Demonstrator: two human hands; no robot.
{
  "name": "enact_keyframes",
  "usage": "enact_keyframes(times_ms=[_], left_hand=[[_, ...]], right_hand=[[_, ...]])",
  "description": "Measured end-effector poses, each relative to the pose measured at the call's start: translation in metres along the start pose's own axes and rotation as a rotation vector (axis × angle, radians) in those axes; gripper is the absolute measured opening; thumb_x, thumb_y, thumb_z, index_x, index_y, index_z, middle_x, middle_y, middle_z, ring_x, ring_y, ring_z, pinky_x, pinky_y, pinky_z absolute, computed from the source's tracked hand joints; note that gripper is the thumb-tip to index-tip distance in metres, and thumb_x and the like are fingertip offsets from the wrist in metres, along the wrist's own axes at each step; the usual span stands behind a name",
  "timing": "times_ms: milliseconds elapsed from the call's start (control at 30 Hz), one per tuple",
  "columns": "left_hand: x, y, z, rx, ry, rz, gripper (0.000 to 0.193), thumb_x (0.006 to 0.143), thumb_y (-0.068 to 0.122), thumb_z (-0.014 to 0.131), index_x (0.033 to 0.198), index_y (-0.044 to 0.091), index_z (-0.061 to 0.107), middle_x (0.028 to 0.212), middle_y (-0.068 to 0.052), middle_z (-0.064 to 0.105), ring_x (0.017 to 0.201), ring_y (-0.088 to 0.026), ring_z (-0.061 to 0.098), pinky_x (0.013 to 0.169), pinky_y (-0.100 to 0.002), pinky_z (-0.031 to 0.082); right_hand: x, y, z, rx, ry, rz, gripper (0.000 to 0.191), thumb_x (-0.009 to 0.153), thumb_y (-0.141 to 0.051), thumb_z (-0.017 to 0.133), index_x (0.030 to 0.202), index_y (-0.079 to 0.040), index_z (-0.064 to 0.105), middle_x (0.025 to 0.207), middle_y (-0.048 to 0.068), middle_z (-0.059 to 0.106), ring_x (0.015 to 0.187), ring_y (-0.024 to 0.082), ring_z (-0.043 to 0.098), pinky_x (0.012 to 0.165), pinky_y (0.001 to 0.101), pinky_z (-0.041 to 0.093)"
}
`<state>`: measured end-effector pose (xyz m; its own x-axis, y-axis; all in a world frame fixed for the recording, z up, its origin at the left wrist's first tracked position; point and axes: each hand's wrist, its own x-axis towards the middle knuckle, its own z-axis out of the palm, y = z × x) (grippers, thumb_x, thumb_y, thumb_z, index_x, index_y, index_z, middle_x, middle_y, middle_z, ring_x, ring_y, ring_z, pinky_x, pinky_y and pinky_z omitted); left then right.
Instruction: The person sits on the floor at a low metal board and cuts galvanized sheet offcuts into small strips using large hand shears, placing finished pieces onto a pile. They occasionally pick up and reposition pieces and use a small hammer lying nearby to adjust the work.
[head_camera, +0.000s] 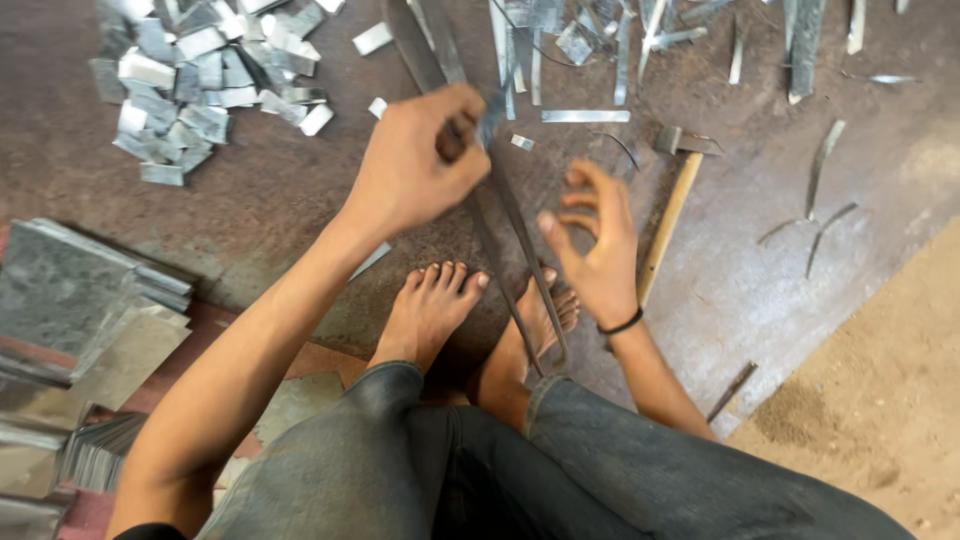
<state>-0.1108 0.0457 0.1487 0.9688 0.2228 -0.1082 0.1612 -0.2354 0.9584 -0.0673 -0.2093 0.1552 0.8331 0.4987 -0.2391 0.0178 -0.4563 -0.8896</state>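
On the far left of the floor (300, 210) lies a stack of grey metal sheets (70, 290), cut off by the frame edge so its full extent cannot be told, and above it a heap of small cut metal pieces (195, 85) spreads well apart from the person's arm. Moving right, the left hand (415, 165) is closed in a fist around the upper handle of the long shears (500, 230), with a small strip of metal (493, 115) seemingly caught at the blades just beside the knuckles; the fist covers the exact point where blade meets strip, so I cannot tell how deep the cut sits. Both bare feet (430, 310) rest on the floor, and the lower handle of the shears runs down beside the right foot, apparently held under or against it, though the toes hide the contact. To cut cleanly here, I would judge it best to keep that lower handle pinned firm, press the upper one down steadily, and keep fingers away from the blade line. The right hand (590, 250) hovers with fingers spread and curled, holding nothing that I can see, close to the shears but not touching. Further right a wooden-handled hammer (670, 210) lies on the floor, its head partly lost among scraps, and thin metal offcuts (820, 190) scatter toward the sandy ground (880, 400)
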Motion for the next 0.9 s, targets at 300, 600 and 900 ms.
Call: enact_keyframes(times_ms=[300,600,900], left_hand=[[-0.001,0.010,0.009,-0.016,-0.116,-0.097,0.017,0.082,0.008,0.077,0.098,0.004,0.077,0.081,-0.006,0.074,0.063,-0.012,0.063,0.056,-0.028,0.050],[-0.008,0.006,0.030,-0.030,0.345,-0.135,0.042,0.082,0.007,0.087,0.117,0.008,0.064,0.080,-0.003,0.075,0.070,-0.007,0.074,0.062,-0.023,0.059],[-0.013,0.015,0.047,-0.023,0.359,-0.024,0.054,0.085,0.017,0.086,0.130,0.009,0.057,0.083,-0.002,0.064,0.073,-0.012,0.066,0.065,-0.028,0.056]], right_hand=[[0.019,0.000,-0.003,0.610,0.157,0.202,0.023,0.105,-0.012,0.071,0.122,0.004,0.067,0.100,0.012,0.073,0.092,0.017,0.071,0.087,0.0331,0.059],[-0.002,-0.014,0.016,0.380,0.163,0.146,0.022,0.103,-0.008,0.070,0.119,0.006,0.069,0.102,0.012,0.074,0.092,0.017,0.074,0.083,0.0291,0.062],[0.001,-0.017,0.028,0.442,0.310,0.161,0.023,0.102,-0.007,0.070,0.120,0.006,0.070,0.100,0.010,0.074,0.090,0.016,0.073,0.080,0.0284,0.062]])
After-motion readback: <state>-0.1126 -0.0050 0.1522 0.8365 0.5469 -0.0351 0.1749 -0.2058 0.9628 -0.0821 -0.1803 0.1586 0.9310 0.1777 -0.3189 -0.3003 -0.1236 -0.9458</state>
